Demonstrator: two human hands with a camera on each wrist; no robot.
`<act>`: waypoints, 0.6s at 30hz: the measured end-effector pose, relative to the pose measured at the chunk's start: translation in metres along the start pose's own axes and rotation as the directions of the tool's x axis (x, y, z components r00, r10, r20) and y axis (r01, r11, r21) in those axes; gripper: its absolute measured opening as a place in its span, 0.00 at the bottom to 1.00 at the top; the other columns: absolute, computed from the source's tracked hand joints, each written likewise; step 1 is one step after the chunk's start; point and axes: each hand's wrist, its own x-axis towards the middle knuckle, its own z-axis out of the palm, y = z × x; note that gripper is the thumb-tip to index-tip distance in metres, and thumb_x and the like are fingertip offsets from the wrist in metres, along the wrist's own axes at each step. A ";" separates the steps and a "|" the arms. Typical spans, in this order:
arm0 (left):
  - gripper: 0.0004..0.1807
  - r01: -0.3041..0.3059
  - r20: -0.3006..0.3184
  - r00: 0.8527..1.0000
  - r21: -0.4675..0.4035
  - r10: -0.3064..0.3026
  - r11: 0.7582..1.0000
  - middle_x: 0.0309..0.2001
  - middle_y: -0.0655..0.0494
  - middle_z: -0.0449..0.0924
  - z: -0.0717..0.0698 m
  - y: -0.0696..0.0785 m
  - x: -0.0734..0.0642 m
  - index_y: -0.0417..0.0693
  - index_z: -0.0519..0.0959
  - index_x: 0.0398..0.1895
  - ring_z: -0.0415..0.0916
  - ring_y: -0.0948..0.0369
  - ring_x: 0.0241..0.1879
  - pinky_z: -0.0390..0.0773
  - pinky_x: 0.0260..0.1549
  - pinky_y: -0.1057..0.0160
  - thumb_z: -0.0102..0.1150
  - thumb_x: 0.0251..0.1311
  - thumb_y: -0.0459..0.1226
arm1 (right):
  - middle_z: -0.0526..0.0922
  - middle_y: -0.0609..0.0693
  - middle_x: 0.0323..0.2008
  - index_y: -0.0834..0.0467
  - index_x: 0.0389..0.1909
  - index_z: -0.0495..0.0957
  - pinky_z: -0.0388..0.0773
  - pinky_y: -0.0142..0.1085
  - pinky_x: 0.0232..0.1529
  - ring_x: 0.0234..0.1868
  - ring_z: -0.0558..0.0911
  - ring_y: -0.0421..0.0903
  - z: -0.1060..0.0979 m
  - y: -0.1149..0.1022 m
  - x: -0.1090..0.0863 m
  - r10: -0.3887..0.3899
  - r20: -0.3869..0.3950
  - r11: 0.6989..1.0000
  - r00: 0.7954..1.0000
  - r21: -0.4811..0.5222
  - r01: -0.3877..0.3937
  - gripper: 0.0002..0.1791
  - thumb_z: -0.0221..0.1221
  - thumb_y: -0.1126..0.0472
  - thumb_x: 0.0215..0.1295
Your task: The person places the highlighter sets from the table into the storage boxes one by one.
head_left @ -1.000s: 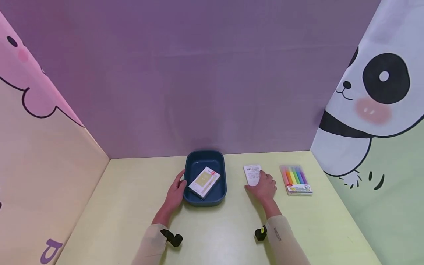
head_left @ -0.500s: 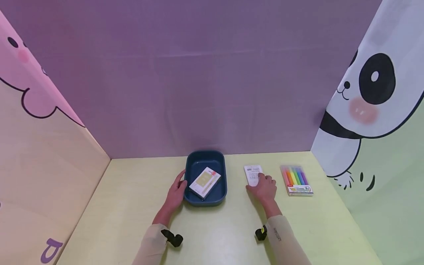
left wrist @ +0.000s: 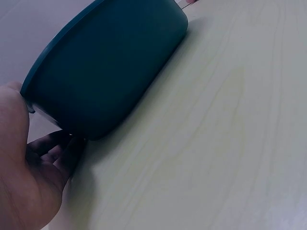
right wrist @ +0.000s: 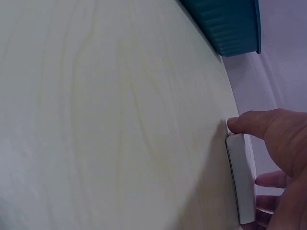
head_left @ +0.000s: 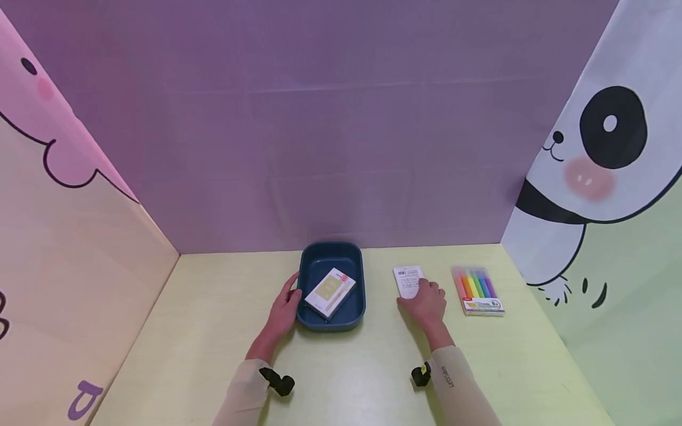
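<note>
A dark blue rectangular bin (head_left: 356, 296) stands on the table, with a white and yellow box (head_left: 330, 294) lying tilted inside it. My left hand (head_left: 283, 307) holds the bin's left side: the left wrist view has the thumb up at the rim and the fingers low against the wall of the bin (left wrist: 105, 67). To the right, a small white box with printed text (head_left: 408, 280) lies flat on the table. My right hand (head_left: 426, 302) grips its near end. In the right wrist view, the thumb is at one edge of the white box (right wrist: 241, 179) and the fingers are along another.
A clear pack of several coloured markers (head_left: 478, 291) lies right of my right hand. The pale wooden table (head_left: 213, 331) meets a purple backdrop (head_left: 330, 148) behind the bin. Printed side panels, one with a panda (head_left: 586, 177), stand at left and right.
</note>
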 end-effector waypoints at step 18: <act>0.26 -0.008 -0.004 1.000 0.001 0.008 1.000 0.55 0.40 0.75 0.001 -0.005 0.001 0.58 0.62 0.73 0.69 0.48 0.56 0.63 0.58 0.47 0.46 0.73 0.40 | 0.74 0.66 0.47 0.71 0.58 0.69 0.70 0.52 0.46 0.46 0.70 0.61 0.001 -0.004 0.002 -0.016 -0.041 0.999 0.999 0.049 0.018 0.46 0.73 0.45 0.44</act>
